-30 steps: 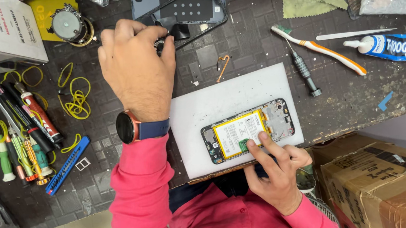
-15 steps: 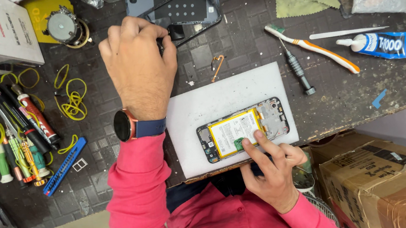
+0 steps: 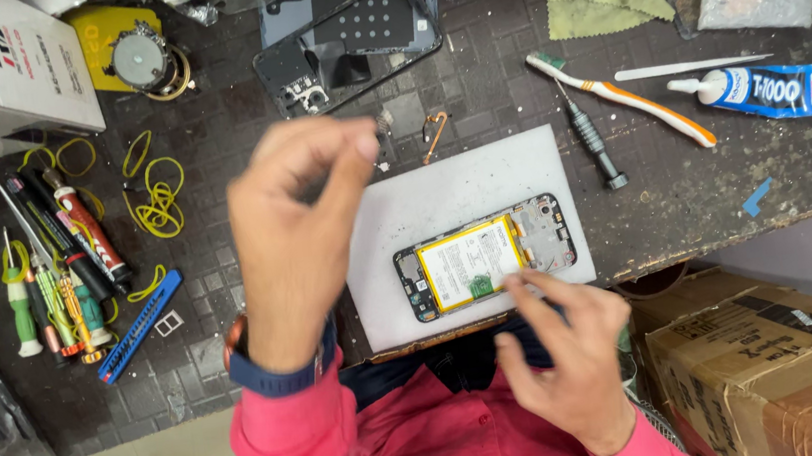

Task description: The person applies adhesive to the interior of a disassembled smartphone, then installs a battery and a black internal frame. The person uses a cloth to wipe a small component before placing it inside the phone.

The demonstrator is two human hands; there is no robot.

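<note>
While the opened phone lay flat on the white mat, near the front edge of the dark workbench, it was touched only by the fingertips of the right hand at its lower edge, close to the yellow battery. This hand was loosely spread, and nothing was gripped by it. The left hand was held above the bench with thumb and forefinger pinched together; whether something very small was kept between them could not be told.

The phone was judged to be light and thin, stiff along its frame but fragile inside — the exposed board, the thin cables and the soft battery should not be pressed or bent. It would best be taken by the two long side edges of the frame, never by the battery face.

Compared with the earlier views, the left hand had been lifted from the far side of the bench, where it had been resting at the separated back cover, and had been brought nearer to the camera. The back cover, hidden in part before, was now fully seen. The right hand had been kept at the lower edge of the phone, and the phone itself had not been moved on the mat.
</note>
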